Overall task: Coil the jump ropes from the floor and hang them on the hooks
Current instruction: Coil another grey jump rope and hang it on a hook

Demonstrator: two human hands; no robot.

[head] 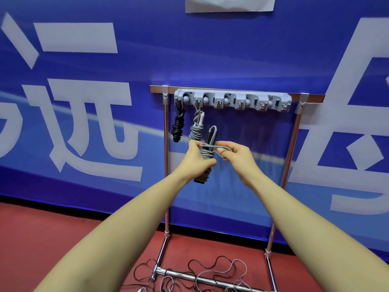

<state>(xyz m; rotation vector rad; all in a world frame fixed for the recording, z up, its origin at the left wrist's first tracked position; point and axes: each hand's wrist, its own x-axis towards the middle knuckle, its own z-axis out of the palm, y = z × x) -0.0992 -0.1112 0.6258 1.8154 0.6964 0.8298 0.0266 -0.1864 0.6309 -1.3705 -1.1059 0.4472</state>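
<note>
Overhead, banner [210,60] character "远" [84,123]

Backdrop: blue banner [210,60] with large white characters, spanning the wall.
Paper: white sheet [230,4] fixed at the banner's top edge, partly cut off.
Floor: red surface [52,228] below the banner, meeting it along a dark seam.

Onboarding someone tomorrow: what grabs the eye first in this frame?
Dead centre, the left hand grips a grey rope bundle while the right hand pinches its loose loop. Behind them, a black rope and a grey one hang from the hook rail's left end. Loose ropes sprawl on the red floor.
</note>
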